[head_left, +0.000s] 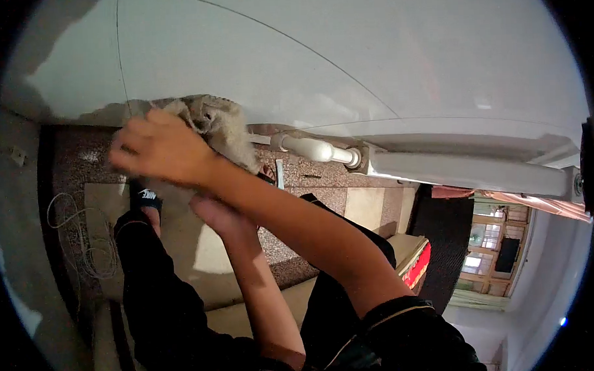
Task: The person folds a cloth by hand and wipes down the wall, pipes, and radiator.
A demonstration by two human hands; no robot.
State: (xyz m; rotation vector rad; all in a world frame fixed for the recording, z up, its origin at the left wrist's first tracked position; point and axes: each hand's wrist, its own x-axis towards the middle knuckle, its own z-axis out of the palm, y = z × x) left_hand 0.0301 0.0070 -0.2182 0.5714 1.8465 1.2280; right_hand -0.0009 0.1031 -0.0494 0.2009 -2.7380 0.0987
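Note:
A crumpled beige cloth (220,126) lies against the edge of a glossy white table top (345,59). My right hand (158,148) reaches across from the right and presses down on the cloth, gripping it with bent fingers. My left hand (218,216) comes up beneath my right forearm, just under the cloth and the table's edge. Its fingers are hidden, so whether it holds anything does not show. Both arms are bare below short black sleeves.
A white turned table leg (315,149) runs under the top. Below are my legs in black trousers (157,288) and a black slide sandal (145,197) on a speckled tile floor (349,177). A loose white cord (83,242) lies at left. A dark mat (449,239) leads towards a doorway at right.

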